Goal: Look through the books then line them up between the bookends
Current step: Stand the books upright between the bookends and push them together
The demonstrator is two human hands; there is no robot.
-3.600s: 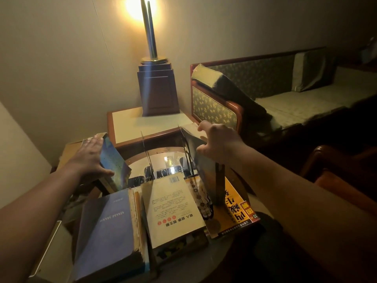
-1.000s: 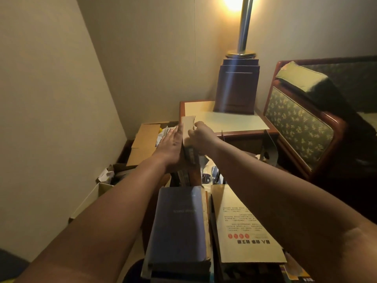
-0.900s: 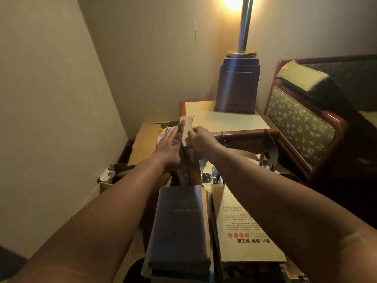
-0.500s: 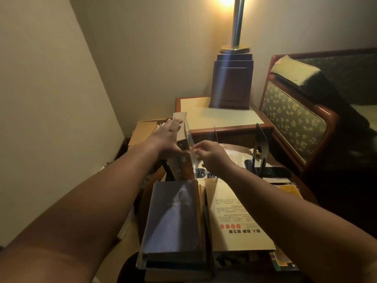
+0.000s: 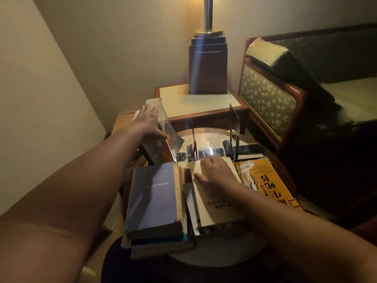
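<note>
Several books lie flat, so the lining-up looks less than half done. Both hands are flat and clamp nothing. The left hand (image 5: 150, 119) lies with straight fingers against the side of the leaning books (image 5: 158, 142), propping them at the left edge of the round table (image 5: 210, 260), outside the left bookend (image 5: 193, 137). The right hand (image 5: 216, 172) rests spread on the cream book (image 5: 216, 207), thumb near the book's left edge (in this dim light I cannot tell whether it hooks under the cover). That cream book tops a short pile, just beside the blue book (image 5: 153, 195) on its own pile and partly over the orange book (image 5: 267, 180). No book stands yet between the left bookend and the right bookend (image 5: 234, 127).

The cream book looks like a soft-covered paperback: light, bendy, and likely to sag if lifted by a corner. I would take it along the spine side, thumb over and fingers under. The blue book looks thicker and heavier, with worn page edges, and wants a full grip across the spine. The leaning books carry a loose clear jacket (image 5: 170, 137) that flares out and is probably slick, so it is better to press on the covers than to pull on it.
</note>
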